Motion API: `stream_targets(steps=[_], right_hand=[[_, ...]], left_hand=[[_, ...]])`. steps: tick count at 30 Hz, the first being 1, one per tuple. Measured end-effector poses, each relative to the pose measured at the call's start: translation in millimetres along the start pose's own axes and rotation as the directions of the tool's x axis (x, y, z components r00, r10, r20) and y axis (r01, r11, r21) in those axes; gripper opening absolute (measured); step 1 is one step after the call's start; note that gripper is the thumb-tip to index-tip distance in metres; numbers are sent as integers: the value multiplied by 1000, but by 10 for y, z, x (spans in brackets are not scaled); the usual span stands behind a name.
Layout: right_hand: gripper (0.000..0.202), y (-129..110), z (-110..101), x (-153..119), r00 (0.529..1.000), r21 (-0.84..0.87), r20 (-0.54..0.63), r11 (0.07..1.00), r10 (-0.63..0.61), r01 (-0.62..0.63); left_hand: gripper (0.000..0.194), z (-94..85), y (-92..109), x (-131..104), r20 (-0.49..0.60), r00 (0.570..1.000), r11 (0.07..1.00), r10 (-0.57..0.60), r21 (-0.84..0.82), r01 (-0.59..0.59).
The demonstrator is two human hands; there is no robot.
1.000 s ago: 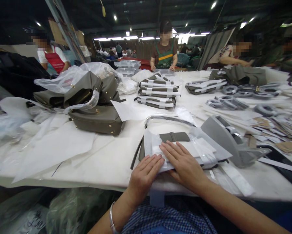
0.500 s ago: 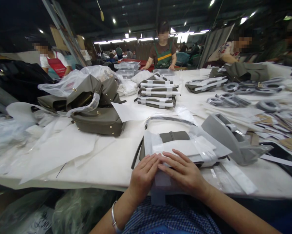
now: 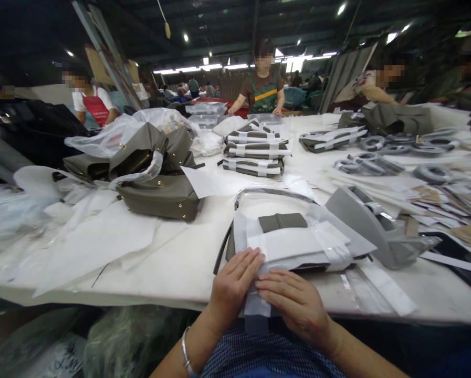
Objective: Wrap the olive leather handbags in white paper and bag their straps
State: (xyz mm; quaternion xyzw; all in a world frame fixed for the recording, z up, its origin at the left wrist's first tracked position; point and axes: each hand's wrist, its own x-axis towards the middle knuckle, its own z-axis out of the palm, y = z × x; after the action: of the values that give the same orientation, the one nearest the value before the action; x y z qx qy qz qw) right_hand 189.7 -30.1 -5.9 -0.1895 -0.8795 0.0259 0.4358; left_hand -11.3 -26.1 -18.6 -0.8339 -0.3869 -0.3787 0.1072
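Wrapped bag [image 3: 283, 221] lies on the white tabletop [image 3: 180, 262], near its six o'clock edge. Olive bags [image 3: 160, 194] heap at its ten o'clock; a gray tape dispenser [image 3: 355, 223] stands at its three. Since the earlier frame, the right hand [image 3: 300, 302] has dropped lower, exposing more white panel. Its fingers point toward ten across a translucent strip [image 3: 258, 307]; whether it grips is unclear. The left hand [image 3: 231, 281], open, rests its fingers flat at the bag's seven o'clock, pointing toward one.
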Motion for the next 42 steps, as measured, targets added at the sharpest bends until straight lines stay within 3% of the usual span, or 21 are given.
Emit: stream_targets(steps=[4,7,12,15,19,22,25,30,35,42], right_hand=[[27,48,34,-68,999,-6,28,1000,-19,19],[28,96,22,-87,998,-11,54,999,-37,38],[22,123,-15,-74,995,-9,69,997,-70,71],[21,137,-2,-69,995,-4,67,997,-74,74],[22,142,42,-77,996,-41,51,997,-66,68],[21,85,28,-106,994,-61,84,995,-72,78],[15,-11,-61,-147,991,-60,114,995,-72,79],[31,-19,-192,-76,995,-262,19,961,96,-87],[46,130,-46,67,960,-406,33,881,278,-242],[45,123,72,25,949,-451,31,852,312,-265]], left_hand=[[45,42,-20,-26,22,999,999,-28,-38,29],[60,-8,-75,-17,120,993,990,-19,-136,35],[81,-362,-179,150,372,927,931,38,-351,103],[77,-509,-209,265,453,891,906,35,-390,163],[49,-409,-210,271,374,927,942,9,-314,117],[47,-255,-193,197,237,971,967,18,-249,43],[49,-171,-170,136,161,987,977,22,-211,12],[48,-144,-137,110,111,993,983,37,-184,-16],[44,-133,-155,117,106,993,986,51,-160,-33],[44,-135,-157,125,123,992,988,16,-154,4]])
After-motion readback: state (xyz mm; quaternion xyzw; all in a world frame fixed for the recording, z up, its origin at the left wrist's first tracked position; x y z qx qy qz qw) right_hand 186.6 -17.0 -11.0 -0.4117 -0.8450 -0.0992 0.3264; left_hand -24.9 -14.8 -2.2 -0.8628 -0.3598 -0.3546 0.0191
